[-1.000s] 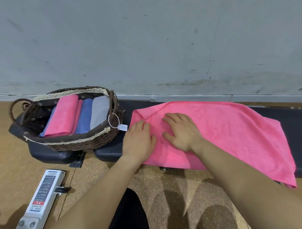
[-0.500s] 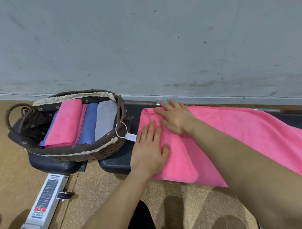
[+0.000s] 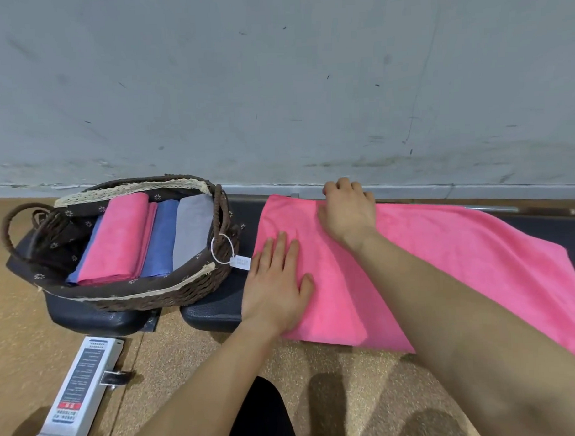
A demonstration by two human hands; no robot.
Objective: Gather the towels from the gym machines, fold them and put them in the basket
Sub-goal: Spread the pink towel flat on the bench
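Note:
A pink towel (image 3: 444,264) lies spread across a black padded bench (image 3: 214,305), its near edge hanging over the front. My left hand (image 3: 277,283) presses flat on the towel's left end with straight fingers. My right hand (image 3: 346,212) reaches to the towel's far edge by the wall, where its fingers curl over the hem. To the left stands a brown wicker basket (image 3: 158,297) holding a folded pink towel (image 3: 117,236), a folded blue towel (image 3: 160,242) and a folded grey towel (image 3: 192,227) side by side.
The basket sits on a second black pad (image 3: 87,319). A grey wall (image 3: 275,87) rises right behind the bench. A white metal frame bar with a label (image 3: 77,394) lies on the tan floor at lower left. My dark-clad knee (image 3: 260,414) shows at the bottom.
My right hand has slid from the towel's middle to its far edge and curled over it. My left hand stays flat on the left end. The view has shifted right.

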